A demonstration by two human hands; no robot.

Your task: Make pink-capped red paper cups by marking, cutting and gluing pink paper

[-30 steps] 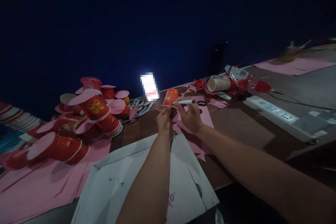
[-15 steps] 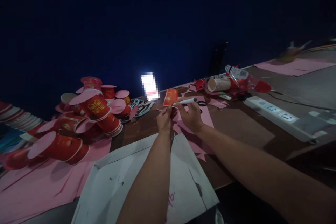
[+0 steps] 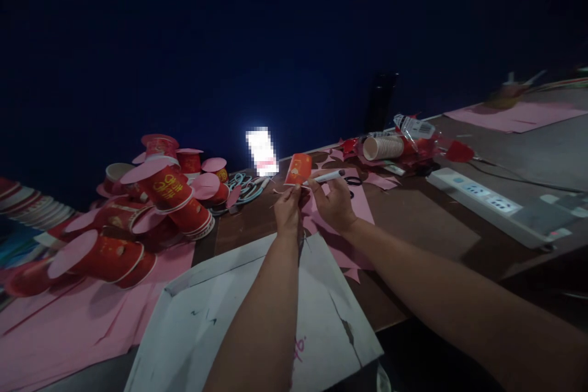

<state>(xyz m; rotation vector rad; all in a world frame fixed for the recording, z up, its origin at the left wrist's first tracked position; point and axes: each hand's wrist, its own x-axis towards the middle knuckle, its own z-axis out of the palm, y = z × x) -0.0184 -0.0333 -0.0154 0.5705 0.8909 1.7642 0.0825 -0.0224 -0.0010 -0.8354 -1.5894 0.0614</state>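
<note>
A red paper cup (image 3: 299, 168) with a gold print stands out beyond my hands, its pale rim toward me. My left hand (image 3: 288, 211) pinches that rim from below, fingers closed. A white marker pen (image 3: 327, 177) lies in my right hand (image 3: 337, 203), with the fingers wrapped round it and its dark end pointing right. The pen's other end is close to the cup's rim; I cannot tell whether it touches. Under and behind my hands lies a pink paper sheet (image 3: 362, 205) with cut edges, and black-handled scissors (image 3: 353, 181) rest on it.
Red cups with pink paper discs (image 3: 172, 187) are heaped at the left on pink sheets (image 3: 87, 331). A white box lid (image 3: 193, 300) lies under my forearms. A glowing phone (image 3: 262, 151) stands at the back. To the right are stacked cups (image 3: 383, 147) and a power strip (image 3: 482, 199).
The cup has tipped slightly and its gold print shows more. Both hands keep nearly the same place and grip.
</note>
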